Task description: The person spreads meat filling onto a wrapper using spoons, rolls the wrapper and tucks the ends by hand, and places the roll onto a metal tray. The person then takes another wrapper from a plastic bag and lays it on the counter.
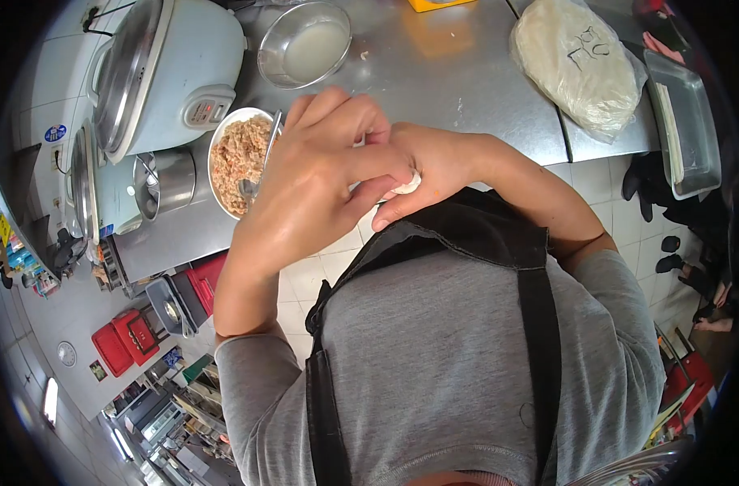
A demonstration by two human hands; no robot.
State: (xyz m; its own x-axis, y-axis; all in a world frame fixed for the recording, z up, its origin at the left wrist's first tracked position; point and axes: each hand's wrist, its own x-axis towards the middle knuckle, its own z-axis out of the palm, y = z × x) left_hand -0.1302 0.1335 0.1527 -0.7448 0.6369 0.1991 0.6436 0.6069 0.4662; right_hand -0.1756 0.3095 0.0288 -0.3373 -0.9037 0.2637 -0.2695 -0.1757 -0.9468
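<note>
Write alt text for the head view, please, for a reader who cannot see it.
A person's left hand pinches a small whitish piece beside the right hand, at a metal counter holding a bowl of crumbly mixture with a spoon.

Black handwritten characters mark the rounded, cream, plastic-wrapped bundle (pixel 578 77); reading uncertain. The pale-blue metal cooker's white control panel (pixel 208 108) bears print too small to read.

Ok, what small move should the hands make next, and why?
Probably a gentle squeeze on what looks like dough: the left hand already pinches it against the right hand, and the spoon rests in the mince, so neither hand is holding it.
</note>
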